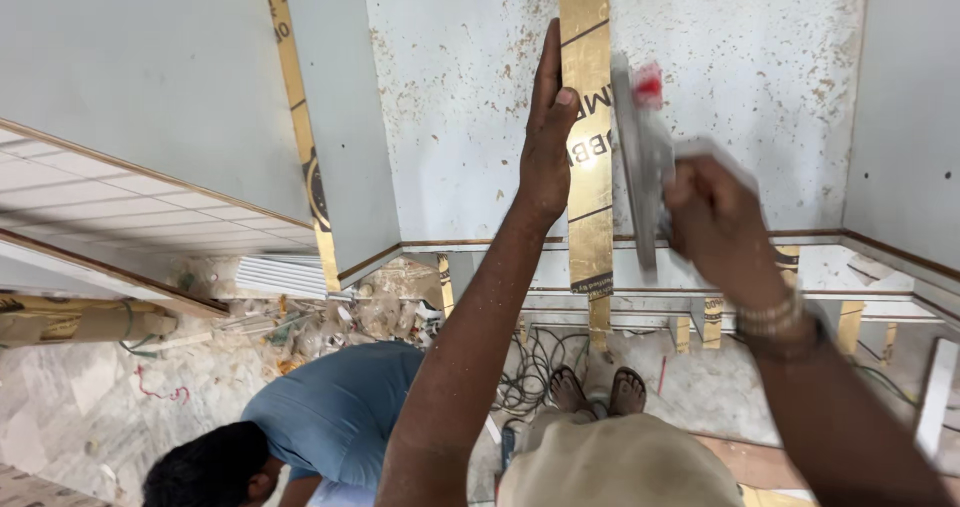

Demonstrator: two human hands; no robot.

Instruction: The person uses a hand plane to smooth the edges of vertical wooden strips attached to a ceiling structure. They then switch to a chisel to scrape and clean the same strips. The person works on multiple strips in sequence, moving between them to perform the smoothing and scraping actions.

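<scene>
The left hand (547, 137) lies flat and open, fingers together and stretched upward, palm pressed on the speckled white wall panel (460, 97) with its thumb edge against the gold strip (588, 167). That strip runs vertically just beside this hand, on its right, from the top of the view down past the wrist to the ledge below. It looks like a thin, stiff laminate or tape-faced band: light, flat, probably smooth and a little slippery on its face. The judgement is that it is best held by flat pressure along its length or at an edge, not by pinching.

The right hand (715, 222) is closed in a fist around a flat grey tool (640, 157) with a red mark near its top end; motion blur hides the exact grip. The tool stands upright between the two hands, just right of the gold strip, and seems rigid and fairly light.

Both forearms reach up and forward, the left nearly straight, the right bent at the wrist, which wears a bracelet (775, 317). Below the hands lie the person's sandalled feet (598, 392), tangled cables (530, 362) and, further left, another person in a blue shirt (335, 412), crouching.
</scene>
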